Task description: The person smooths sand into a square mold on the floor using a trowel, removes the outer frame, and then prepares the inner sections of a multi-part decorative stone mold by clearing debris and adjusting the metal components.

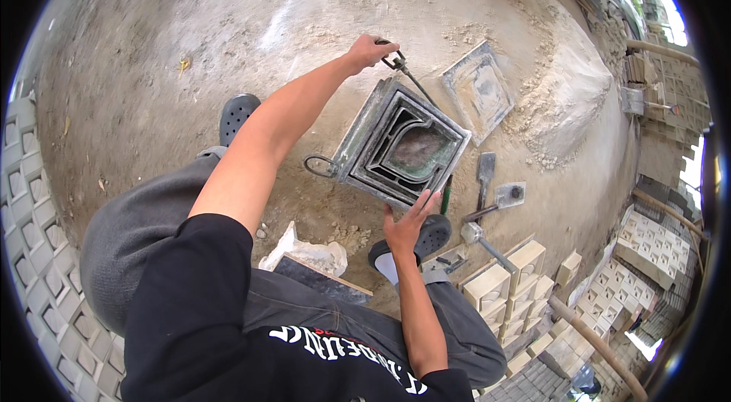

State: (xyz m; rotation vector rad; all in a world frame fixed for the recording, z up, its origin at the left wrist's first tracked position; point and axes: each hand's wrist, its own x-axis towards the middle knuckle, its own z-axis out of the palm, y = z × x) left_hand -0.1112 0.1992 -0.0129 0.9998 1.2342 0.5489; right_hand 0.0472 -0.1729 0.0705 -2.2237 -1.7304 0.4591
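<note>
A square metal block mould (373,116) with curved dividers inside sits tilted on the ground between my feet. My left hand (369,52) is closed round a black loop handle (397,61), which ends a thin metal rod at the mould's far side. My right hand (407,227) rests at the near right corner, thumb and fingers spread against the mould's edge. Another wire loop handle (320,166) sticks out from the left side. Inside the mould, the floor (419,151) looks brownish and greenish.
A flat square plate (480,90) lies beyond the mould, beside a heap of pale powder (571,90). Right of my foot are a flat-bladed scraper (486,167), a trowel-like tool (510,195) and a mallet (474,233). Stacked cream blocks (487,286) stand near my right knee.
</note>
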